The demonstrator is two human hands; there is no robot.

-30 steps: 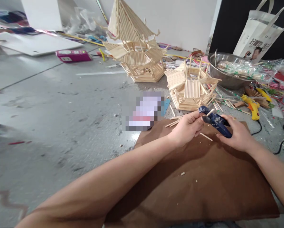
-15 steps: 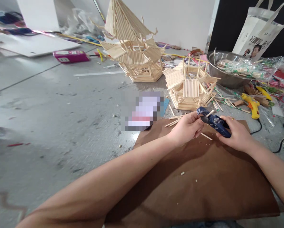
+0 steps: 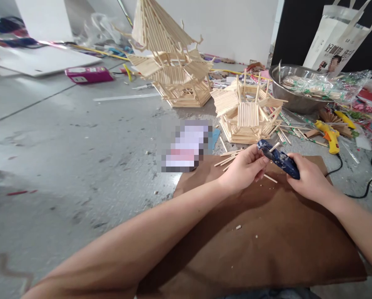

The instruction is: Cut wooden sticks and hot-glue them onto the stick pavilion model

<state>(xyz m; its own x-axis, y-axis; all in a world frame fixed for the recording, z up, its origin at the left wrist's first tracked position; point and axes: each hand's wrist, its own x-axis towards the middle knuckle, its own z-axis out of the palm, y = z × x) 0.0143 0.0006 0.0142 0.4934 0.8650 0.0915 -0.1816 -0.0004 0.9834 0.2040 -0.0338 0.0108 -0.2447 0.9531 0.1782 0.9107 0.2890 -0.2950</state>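
My left hand (image 3: 242, 169) is closed in a pinch on a thin wooden stick (image 3: 274, 146), held against the jaws of a dark blue cutter (image 3: 278, 158). My right hand (image 3: 309, 179) is wrapped round the handles of that cutter. Both hands hover over a brown mat (image 3: 267, 232). Several loose sticks (image 3: 228, 157) lie by my left hand, and another stick (image 3: 270, 178) rests on the mat below the cutter. A low stick-built model (image 3: 246, 114) stands just beyond my hands.
A tall stick pagoda (image 3: 170, 62) stands further back. A steel bowl (image 3: 293, 97) with bagged sticks, a yellow glue gun (image 3: 328, 136) with a black cable, a white tote bag (image 3: 338, 37), a magenta box (image 3: 88, 74) and coloured scraps lie on the grey floor.
The view has shifted slightly; both hands keep the same grip on stick and cutter, moved a little upward and left in the frame.
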